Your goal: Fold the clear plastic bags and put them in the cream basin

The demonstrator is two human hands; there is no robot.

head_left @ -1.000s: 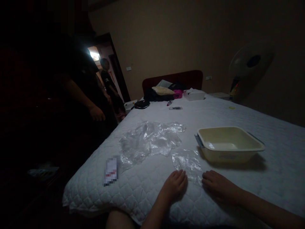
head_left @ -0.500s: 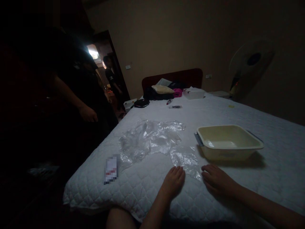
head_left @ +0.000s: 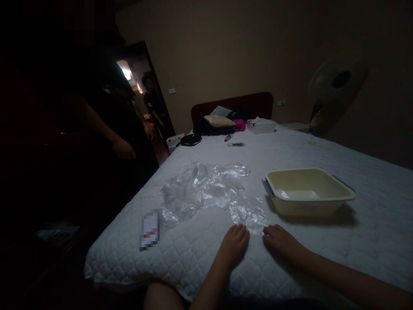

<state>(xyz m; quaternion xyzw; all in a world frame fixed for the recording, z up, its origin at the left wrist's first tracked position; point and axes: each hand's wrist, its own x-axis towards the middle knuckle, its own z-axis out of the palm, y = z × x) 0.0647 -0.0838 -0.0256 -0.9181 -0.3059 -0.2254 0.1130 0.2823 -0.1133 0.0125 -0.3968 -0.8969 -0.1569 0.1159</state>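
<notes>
Palm down on the quilted bed, my left hand (head_left: 235,242) lies with its fingers stretched flat at the near edge of a clear plastic bag (head_left: 247,212). Opposite it, my right hand (head_left: 281,242) rests low on the bed, fingers slightly bent and their tips at the bag's near right corner. Neither hand visibly grips anything; the right fingertips' undersides are hidden. The crinkled bag joins or overlaps a larger spread of clear plastic (head_left: 196,193) to the left. Behind my right hand stands a cream plastic basin (head_left: 311,209) with grey side handles.
A blurred-out flat item (head_left: 150,230) lies near the bed's left edge. Farther back are a marker-like item (head_left: 228,137), a small packet (head_left: 236,144), a black pouch (head_left: 191,140) and a white box (head_left: 261,125). A person's hand (head_left: 124,149) hangs at the left; a fan (head_left: 341,79) stands right.
My right hand has slid left, closer to my left hand, and the bag's near right corner has shifted left with it. My left hand has hardly moved.
</notes>
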